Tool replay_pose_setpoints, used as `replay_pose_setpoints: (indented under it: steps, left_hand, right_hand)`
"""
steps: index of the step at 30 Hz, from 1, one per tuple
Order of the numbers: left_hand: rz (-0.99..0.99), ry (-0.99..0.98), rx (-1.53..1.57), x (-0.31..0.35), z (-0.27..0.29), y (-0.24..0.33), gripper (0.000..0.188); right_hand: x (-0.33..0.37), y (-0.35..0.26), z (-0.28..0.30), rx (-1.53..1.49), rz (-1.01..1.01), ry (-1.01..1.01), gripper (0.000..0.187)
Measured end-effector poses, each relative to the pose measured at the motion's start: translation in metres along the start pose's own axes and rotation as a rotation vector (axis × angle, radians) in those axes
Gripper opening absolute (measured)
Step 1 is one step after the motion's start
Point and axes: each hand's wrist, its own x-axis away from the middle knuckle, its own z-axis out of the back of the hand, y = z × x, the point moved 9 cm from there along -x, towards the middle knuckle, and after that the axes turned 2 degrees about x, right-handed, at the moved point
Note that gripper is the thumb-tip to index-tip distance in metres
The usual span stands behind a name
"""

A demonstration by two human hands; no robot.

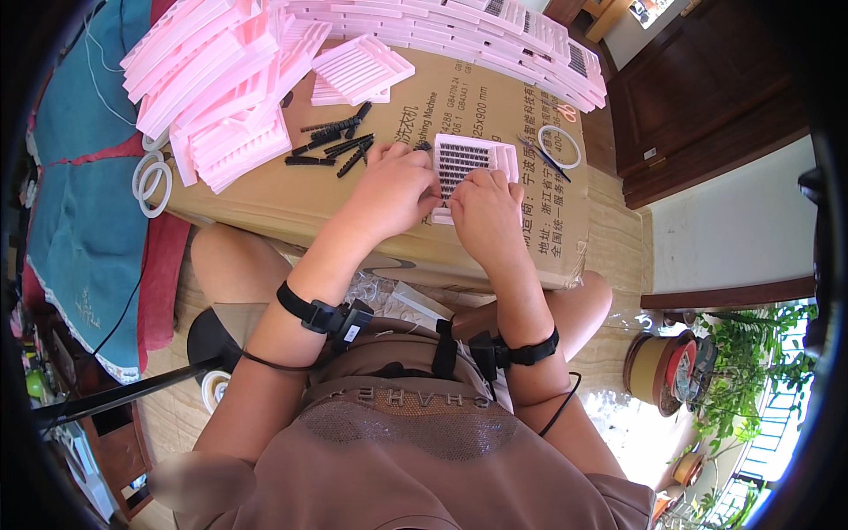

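A small pink tray (502,159) lies on a cardboard box, with rows of black false-eyelash strips (461,161) filling most of it. Over the tray's left edge, my left hand (402,187) is closed, its fingers curled and its fingertips near the lower rows. My right hand (488,212) covers the tray's lower right part, fingers bent and pressed together. Both sets of fingertips are close to each other, and what they pinch is too small or hidden to make out. Loose black lash strips (331,141) lie in a pile left of my left hand.
The cardboard box (353,208) serves as work surface. Stacked pink trays (212,79) stand at its far left, and filled trays (530,44) line the far edge. A white ring (579,150), tweezers (552,159) and orange-handled scissors (568,113) lie at right. White rings (153,187) sit left.
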Motion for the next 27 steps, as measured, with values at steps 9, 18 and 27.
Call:
replay_pose_setpoints:
  steps: [9, 18, 27]
  left_hand:
    - [0.172, -0.107, -0.021, -0.016, -0.006, -0.007, 0.011]
    - [0.222, -0.247, -0.066, -0.028, -0.011, -0.007, 0.008]
    - [0.238, -0.268, -0.053, -0.027, -0.009, -0.005, 0.008]
  right_hand:
    - [0.013, 0.032, 0.012, -0.140, -0.179, -0.035, 0.020]
    - [0.019, 0.057, 0.012, -0.195, -0.278, -0.043, 0.021]
    - [0.013, 0.040, 0.003, -0.288, -0.180, -0.087, 0.023]
